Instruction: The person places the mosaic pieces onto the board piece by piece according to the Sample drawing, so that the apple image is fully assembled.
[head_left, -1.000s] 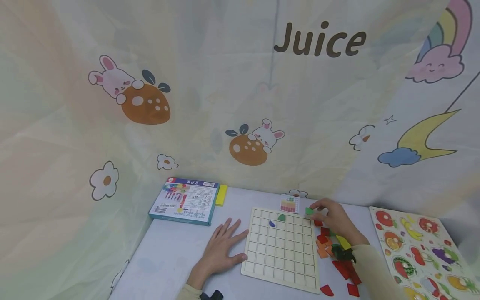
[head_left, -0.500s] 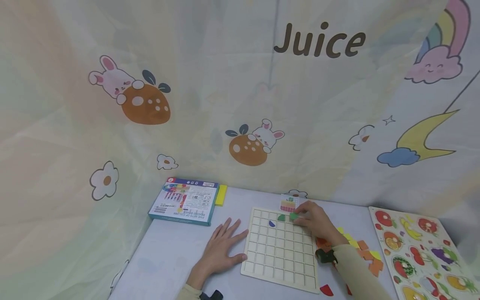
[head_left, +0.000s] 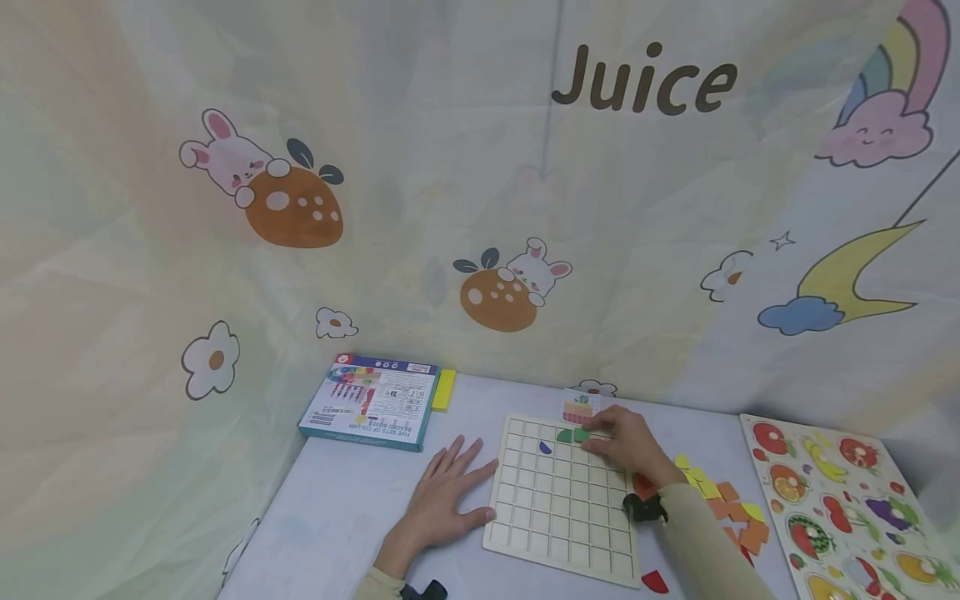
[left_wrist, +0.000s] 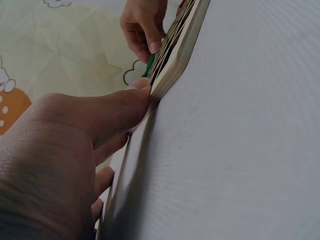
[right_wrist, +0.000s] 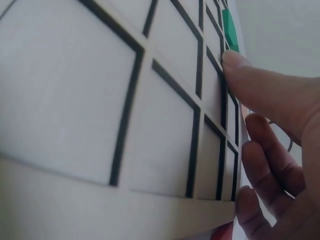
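My right hand [head_left: 628, 443] pinches a green tile [head_left: 581, 435] between thumb and fingers at the top row of the wooden grid board [head_left: 558, 508]. Just left of it lies a green quarter-round tile [head_left: 564, 436], and a blue half-round tile [head_left: 545, 448] sits one row lower. My left hand [head_left: 442, 500] lies with spread fingers at the board's left edge; in the left wrist view its thumb [left_wrist: 120, 107] touches the wooden rim. Behind the board, a small picture card [head_left: 579, 407] shows a cake-like drawing, partly covered by the right hand.
Loose orange tiles [head_left: 738, 512], yellow tiles [head_left: 697, 477] and a red tile [head_left: 655, 582] lie right of the board, some hidden by the right sleeve. A fruit puzzle board [head_left: 840, 500] stands farther right. At the back left lie a flat box [head_left: 371, 404] and a yellow strip [head_left: 444, 392].
My right hand has carried the green tile leftward from beyond the board's upper right corner to beside the green quarter-round tile. The left hand has stayed in place.
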